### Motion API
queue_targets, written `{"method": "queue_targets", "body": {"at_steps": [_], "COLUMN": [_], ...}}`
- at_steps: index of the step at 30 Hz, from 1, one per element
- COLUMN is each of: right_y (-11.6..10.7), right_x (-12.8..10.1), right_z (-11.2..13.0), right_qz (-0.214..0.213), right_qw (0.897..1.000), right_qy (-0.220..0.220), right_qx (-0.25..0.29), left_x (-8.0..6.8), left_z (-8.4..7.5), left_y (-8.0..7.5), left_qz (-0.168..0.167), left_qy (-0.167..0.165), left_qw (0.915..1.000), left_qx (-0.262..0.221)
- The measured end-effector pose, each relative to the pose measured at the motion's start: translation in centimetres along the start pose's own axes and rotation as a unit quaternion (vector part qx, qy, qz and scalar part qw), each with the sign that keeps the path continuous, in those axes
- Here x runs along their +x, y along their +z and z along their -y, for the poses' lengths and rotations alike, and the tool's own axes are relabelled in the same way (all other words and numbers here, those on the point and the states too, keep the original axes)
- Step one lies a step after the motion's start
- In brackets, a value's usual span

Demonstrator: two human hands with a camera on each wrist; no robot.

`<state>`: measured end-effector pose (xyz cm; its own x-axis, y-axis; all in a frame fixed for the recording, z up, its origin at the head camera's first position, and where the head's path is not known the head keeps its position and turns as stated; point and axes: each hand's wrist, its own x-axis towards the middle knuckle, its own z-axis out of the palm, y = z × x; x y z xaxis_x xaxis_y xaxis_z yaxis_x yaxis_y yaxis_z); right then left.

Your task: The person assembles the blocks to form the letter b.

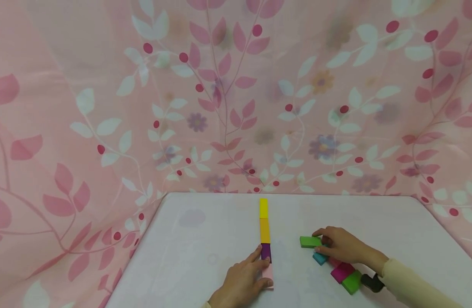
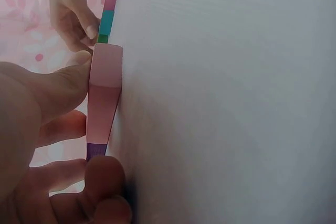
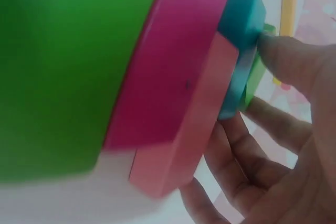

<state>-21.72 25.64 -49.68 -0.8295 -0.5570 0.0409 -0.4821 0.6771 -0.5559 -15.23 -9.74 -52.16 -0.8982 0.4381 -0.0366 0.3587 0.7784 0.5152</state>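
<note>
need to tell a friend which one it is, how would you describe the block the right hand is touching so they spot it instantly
Start at the white table and go right of the straight line of coloured blocks to the loose cluster. The right hand holds the green block at the cluster's far end. It lies flat, darker than the lime block nearest the wrist.

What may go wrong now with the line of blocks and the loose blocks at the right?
The left hand pinches the pink block at the line's near end; a sideways nudge might bend the line at the purple block. The right hand grips the green block above the teal block; lifting may scatter that cluster.
</note>
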Motion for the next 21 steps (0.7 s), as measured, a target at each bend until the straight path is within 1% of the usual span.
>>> {"method": "queue_targets", "body": {"at_steps": [5, 9, 17, 21], "right_y": [0.8, 1.3, 1.9, 1.9], "right_x": [1.1, 2.0, 3.3, 4.1], "right_z": [0.0, -0.3, -0.1, 0.3], "right_qz": [-0.029, -0.044, -0.057, -0.062], "right_qw": [0.999, 0.999, 0.998, 0.996], "right_qy": [0.013, 0.018, 0.037, 0.061], "right_qx": [-0.012, -0.010, 0.000, 0.001], "left_x": [0.1, 0.3, 0.2, 0.3], "left_z": [0.1, 0.1, 0.3, 0.3], "left_y": [0.1, 0.1, 0.2, 0.1], "left_qz": [0.001, 0.012, 0.016, 0.016], "left_qy": [0.003, -0.007, -0.007, -0.004], "left_qw": [1.0000, 0.9999, 0.9998, 0.9998], "left_qx": [0.008, 0.005, 0.003, 0.009]}}
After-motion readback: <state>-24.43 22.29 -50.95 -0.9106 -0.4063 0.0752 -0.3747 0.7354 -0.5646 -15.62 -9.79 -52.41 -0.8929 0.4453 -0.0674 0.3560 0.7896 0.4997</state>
